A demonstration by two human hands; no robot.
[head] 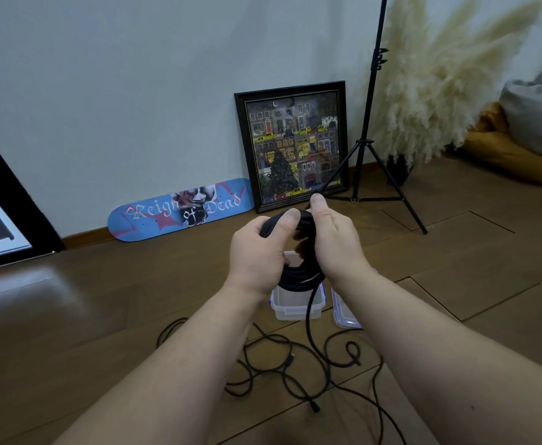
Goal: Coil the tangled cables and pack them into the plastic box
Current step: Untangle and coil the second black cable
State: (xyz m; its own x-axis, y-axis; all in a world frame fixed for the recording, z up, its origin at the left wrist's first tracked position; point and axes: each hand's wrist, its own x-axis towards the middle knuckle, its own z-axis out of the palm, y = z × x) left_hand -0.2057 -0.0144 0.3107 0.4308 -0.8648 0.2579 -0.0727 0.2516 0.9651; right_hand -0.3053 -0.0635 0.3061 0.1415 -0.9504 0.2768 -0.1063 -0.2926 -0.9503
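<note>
I am gripping the black coil (298, 274) at frame center, left hand (260, 248) and right hand (334, 239) both curled around it. I am holding it over the plastic box (295, 308), keeping loops together for packing.

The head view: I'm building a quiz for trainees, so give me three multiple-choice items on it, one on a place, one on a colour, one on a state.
1. Where is the clear plastic box?
A. On the floor below the hands
B. Beside the skateboard deck
C. On the cushions

2. What colour is the skateboard deck?
A. Green
B. Blue
C. Yellow

3. What state is the black cable coil in?
A. Lying in the box
B. Loose on the floor
C. Gripped by both hands, a tail trailing down

Answers:
1 A: the box shows just under the coil.
2 B: the deck is blue with white lettering.
3 C: the left hand and right hand curl round the coil above the box.
</note>
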